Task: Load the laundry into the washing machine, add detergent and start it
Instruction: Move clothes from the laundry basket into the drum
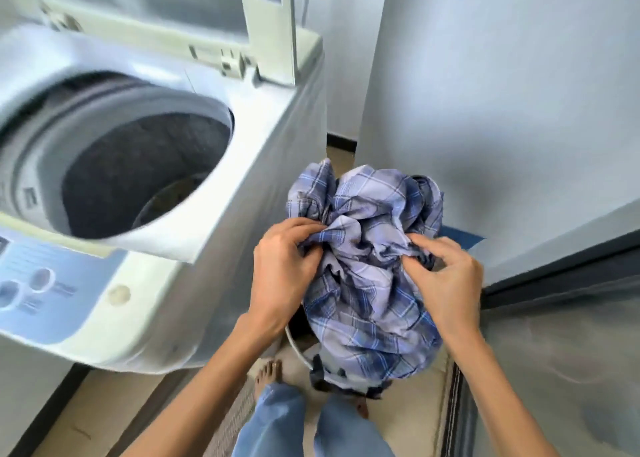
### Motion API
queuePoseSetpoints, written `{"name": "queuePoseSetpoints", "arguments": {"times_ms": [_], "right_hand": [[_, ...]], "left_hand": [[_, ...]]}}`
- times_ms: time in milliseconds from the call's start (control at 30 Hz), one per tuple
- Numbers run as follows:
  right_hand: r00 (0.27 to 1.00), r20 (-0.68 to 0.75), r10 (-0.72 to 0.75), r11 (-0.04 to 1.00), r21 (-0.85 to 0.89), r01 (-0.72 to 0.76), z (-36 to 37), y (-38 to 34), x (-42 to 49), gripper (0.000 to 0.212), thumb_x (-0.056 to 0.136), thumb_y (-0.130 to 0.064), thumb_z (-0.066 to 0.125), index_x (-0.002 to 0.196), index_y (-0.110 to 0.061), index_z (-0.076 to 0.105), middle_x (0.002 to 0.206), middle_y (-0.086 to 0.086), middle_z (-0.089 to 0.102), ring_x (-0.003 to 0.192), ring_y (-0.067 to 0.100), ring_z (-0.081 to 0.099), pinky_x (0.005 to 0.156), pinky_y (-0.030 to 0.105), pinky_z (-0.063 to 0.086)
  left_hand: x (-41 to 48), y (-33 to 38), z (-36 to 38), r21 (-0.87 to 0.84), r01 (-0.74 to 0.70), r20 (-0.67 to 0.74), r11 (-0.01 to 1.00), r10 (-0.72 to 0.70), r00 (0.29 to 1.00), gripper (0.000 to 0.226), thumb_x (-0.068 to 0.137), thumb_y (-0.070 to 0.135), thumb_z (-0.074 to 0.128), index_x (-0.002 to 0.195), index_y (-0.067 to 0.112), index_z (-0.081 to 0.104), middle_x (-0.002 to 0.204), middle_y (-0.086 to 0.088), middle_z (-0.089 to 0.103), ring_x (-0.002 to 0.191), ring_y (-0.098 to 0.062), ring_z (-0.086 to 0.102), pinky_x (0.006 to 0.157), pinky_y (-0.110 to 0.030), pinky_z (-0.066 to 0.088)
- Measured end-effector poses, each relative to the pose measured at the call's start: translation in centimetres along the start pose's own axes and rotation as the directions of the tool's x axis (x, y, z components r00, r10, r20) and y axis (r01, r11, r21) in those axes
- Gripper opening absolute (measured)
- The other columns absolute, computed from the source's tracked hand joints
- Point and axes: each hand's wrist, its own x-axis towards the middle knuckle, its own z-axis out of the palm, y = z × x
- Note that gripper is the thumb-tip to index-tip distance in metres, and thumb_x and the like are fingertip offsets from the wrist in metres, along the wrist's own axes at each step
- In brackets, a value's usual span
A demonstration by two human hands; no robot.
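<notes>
Left hand (284, 269) and right hand (450, 283) each pinch folds of the plaid shirt (367, 290), bunched above the basket (293, 345) beside the open washing machine (221, 248). Advisable: gather trailing cloth before lifting it over the drum rim.

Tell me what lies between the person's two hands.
In the head view, a crumpled blue-and-white plaid cloth bunches between the left hand and right hand; both grip it.

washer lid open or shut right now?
Open. The washing machine lid stands raised at the back, and the drum is exposed from above.
</notes>
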Motion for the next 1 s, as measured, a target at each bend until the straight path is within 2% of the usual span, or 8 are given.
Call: {"name": "queuePoseSetpoints", "arguments": {"times_ms": [67,200,333,533,600,733,800,1000], "right_hand": [[0.999,-0.012,-0.04,0.999,0.025,0.04,-1.3,-2.7,1.0,0.033,0.07,0.0,0.072,0.099,-0.014,0.073,0.076,-0.005,0.063,0.069,0.012,0.058,0.066,0.02,0.047],[0.989,-0.057,-0.139,0.987,0.079,0.143,-3.1,-7.6,2.9,0.033,0.068,0.005,0.072,0.097,-0.008,0.073,0.084,0.001,0.068,0.075,0.008,0.06,0.071,0.001,0.041],[0.964,-0.106,-0.245,0.958,0.129,0.257,-3.7,-12.9,4.4,0.033,0.067,0.007,0.071,0.097,-0.006,0.072,0.081,-0.004,0.065,0.078,-0.003,0.056,0.073,-0.002,0.039],[0.914,-0.161,-0.372,0.891,0.213,0.4,-1.9,-21.6,6.3,0.032,0.069,0.003,0.072,0.098,-0.01,0.072,0.081,-0.009,0.065,0.076,-0.015,0.057,0.071,0.0,0.04],[0.895,-0.179,-0.408,0.861,0.25,0.443,-0.4,-24.8,6.7,0.032,0.069,0.002,0.072,0.098,-0.011,0.072,0.081,-0.014,0.063,0.076,-0.015,0.057,0.072,0.001,0.041],[0.865,-0.189,-0.465,0.813,0.296,0.502,3.8,-30.2,7.2,0.031,0.069,0.001,0.072,0.097,-0.011,0.073,0.079,-0.006,0.065,0.075,0.001,0.058,0.069,0.005,0.041],[0.857,-0.185,-0.481,0.797,0.316,0.515,6.9,-32.5,7.6,0.031,0.069,-0.001,0.073,0.098,-0.013,0.073,0.081,-0.007,0.065,0.077,0.003,0.058,0.071,0.01,0.045],[0.887,-0.045,-0.459,0.835,0.319,0.448,17.3,-34.4,8.3,0.031,0.071,-0.002,0.072,0.1,-0.011,0.072,0.083,-0.006,0.064,0.075,0.007,0.061,0.07,0.017,0.049]], "left_hand": [[1.5,2.1,-2.1,-0.004,-0.025,-0.029,1.0,0.025,0.999,0.029,0.066,-0.002,0.068,0.09,0.011,0.075,0.094,0.004,0.071,0.087,-0.015,0.066,0.082,-0.025,0.047],[4.2,5.4,-6.3,0.004,-0.099,-0.092,0.995,0.099,0.991,0.027,0.066,-0.001,0.068,0.088,0.012,0.076,0.092,0.006,0.071,0.083,-0.004,0.062,0.078,-0.009,0.044],[6.5,7.5,-11.3,0.007,-0.16,-0.169,0.987,0.159,0.973,0.026,0.068,0.002,0.067,0.089,0.014,0.076,0.092,0.01,0.069,0.084,-0.006,0.065,0.08,-0.022,0.049],[9.3,8.3,-19.6,-0.006,-0.213,-0.326,0.977,0.199,0.924,0.026,0.071,0.002,0.067,0.091,0.014,0.075,0.092,0.014,0.067,0.086,-0.001,0.063,0.08,-0.019,0.049],[10.3,7.6,-22.7,0.006,-0.229,-0.39,0.973,0.214,0.896,0.027,0.071,-0.002,0.067,0.092,0.014,0.075,0.092,0.013,0.067,0.085,-0.001,0.063,0.08,-0.017,0.049],[11.9,5.0,-27.9,0.049,-0.225,-0.488,0.973,0.22,0.845,0.026,0.073,0.001,0.069,0.095,0.014,0.075,0.095,0.01,0.068,0.087,-0.003,0.064,0.083,-0.017,0.049],[12.7,2.8,-30.3,0.054,-0.209,-0.52,0.976,0.206,0.829,0.026,0.072,0.001,0.069,0.095,0.012,0.075,0.094,0.011,0.067,0.085,0.0,0.062,0.082,-0.016,0.049],[15.4,-6.7,-33.2,0.045,-0.065,-0.487,0.997,0.079,0.87,0.026,0.071,-0.001,0.07,0.094,0.01,0.075,0.092,0.013,0.066,0.083,-0.002,0.062,0.079,-0.014,0.048]]}}
